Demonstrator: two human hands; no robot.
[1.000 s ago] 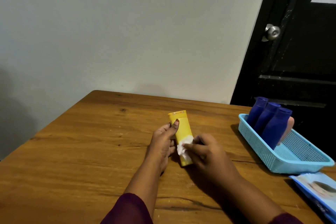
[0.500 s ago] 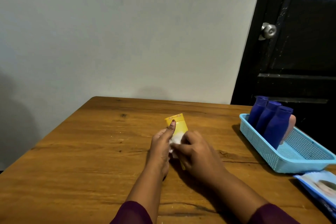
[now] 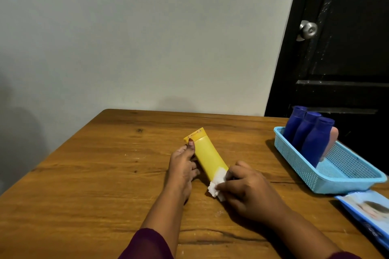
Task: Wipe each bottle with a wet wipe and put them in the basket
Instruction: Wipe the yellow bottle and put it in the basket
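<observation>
A yellow tube bottle (image 3: 207, 154) lies slanted on the wooden table (image 3: 105, 174), crimped end away from me. My left hand (image 3: 182, 167) holds it along its left side, thumb up near the crimped end. My right hand (image 3: 247, 190) pinches a white wet wipe (image 3: 216, 185) against the tube's near end. A blue mesh basket (image 3: 311, 174) stands at the right. Three dark blue bottles (image 3: 311, 139) lean in its far end, with a pink bottle (image 3: 331, 141) behind them.
A blue wet wipe pack (image 3: 370, 212) lies at the table's right edge, just in front of the basket. A black door with a round knob (image 3: 308, 29) stands behind the basket. A grey wall runs behind the table's far edge.
My right hand has slid the wipe down the tube from its middle to its near end, uncovering most of the yellow body. My left hand keeps its hold.
</observation>
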